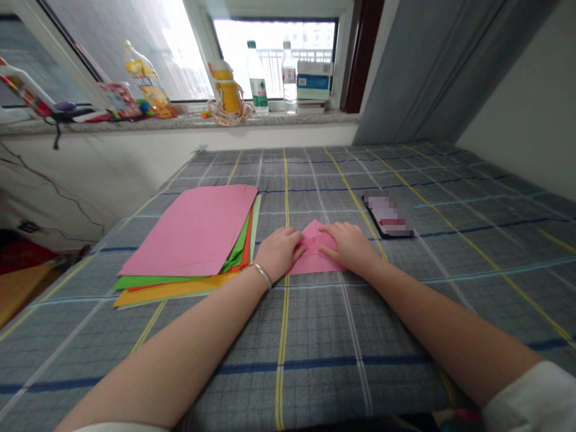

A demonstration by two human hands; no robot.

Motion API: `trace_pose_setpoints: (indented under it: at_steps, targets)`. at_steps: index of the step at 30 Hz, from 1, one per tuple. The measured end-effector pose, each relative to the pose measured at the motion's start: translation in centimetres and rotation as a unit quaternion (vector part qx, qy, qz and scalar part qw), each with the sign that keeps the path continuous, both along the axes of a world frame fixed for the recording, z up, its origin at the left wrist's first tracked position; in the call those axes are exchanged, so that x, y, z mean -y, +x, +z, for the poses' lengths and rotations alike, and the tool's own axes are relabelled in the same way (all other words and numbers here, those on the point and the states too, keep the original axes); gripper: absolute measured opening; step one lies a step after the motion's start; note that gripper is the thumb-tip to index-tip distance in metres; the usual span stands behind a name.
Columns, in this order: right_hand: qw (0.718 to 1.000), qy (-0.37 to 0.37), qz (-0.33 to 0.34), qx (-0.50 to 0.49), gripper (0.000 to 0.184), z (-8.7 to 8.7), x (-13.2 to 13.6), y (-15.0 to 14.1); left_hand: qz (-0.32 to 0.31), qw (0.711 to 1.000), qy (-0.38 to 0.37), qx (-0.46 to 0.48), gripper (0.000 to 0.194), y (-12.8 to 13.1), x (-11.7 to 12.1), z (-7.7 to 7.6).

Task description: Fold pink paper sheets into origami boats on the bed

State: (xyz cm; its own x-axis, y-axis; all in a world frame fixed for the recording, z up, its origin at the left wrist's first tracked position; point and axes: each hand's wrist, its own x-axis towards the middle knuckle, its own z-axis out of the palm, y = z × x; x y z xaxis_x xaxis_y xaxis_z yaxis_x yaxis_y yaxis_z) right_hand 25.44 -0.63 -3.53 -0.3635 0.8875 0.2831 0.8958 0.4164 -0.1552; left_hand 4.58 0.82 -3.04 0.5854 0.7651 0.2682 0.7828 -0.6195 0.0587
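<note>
The left hand [279, 253] and right hand [348, 246] rest on opposite sides of a folded pink paper [315, 258], each grip apart, with the fingers lying flat on the paper and clamping nothing. The paper lies on a checked cloth [315, 360], with a stack of coloured paper sheets [189, 237] just to its left and a phone [387, 215], its screen blurred, just beyond it to the right.

A bright window [274, 57] (daylight, washed almost white) sits upper centre above a stone sill [189, 123], with a grey curtain [432, 66] at upper right.
</note>
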Motion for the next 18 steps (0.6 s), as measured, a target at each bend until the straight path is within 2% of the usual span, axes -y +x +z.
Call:
trace_pose_setpoints:
  at_steps: [5, 10, 13, 17, 18]
  targets:
    - [1.000, -0.025, -0.016, -0.008, 0.039, 0.0, -0.2, 0.0, 0.000, 0.997, -0.007, 0.077, 0.019, -0.3, -0.5, -0.7]
    - [0.999, -0.027, -0.031, -0.023, 0.036, -0.1, -0.2, 0.0, -0.029, 0.994, -0.011, 0.106, 0.018, -0.4, -1.0, -1.4]
    - [0.998, -0.027, -0.034, -0.035, 0.034, -0.3, -0.2, 0.1, -0.031, 0.995, 0.002, 0.097, 0.021, -0.4, -0.9, -1.4]
    - [0.998, -0.026, -0.032, -0.040, 0.033, -0.4, -0.3, 0.1, -0.015, 0.998, 0.048, 0.049, 0.026, 0.0, 0.2, -0.6]
    - [0.998, -0.024, -0.031, -0.038, 0.033, -0.4, -0.3, 0.1, -0.030, 0.997, 0.058, 0.043, 0.027, 0.1, 0.5, -0.4]
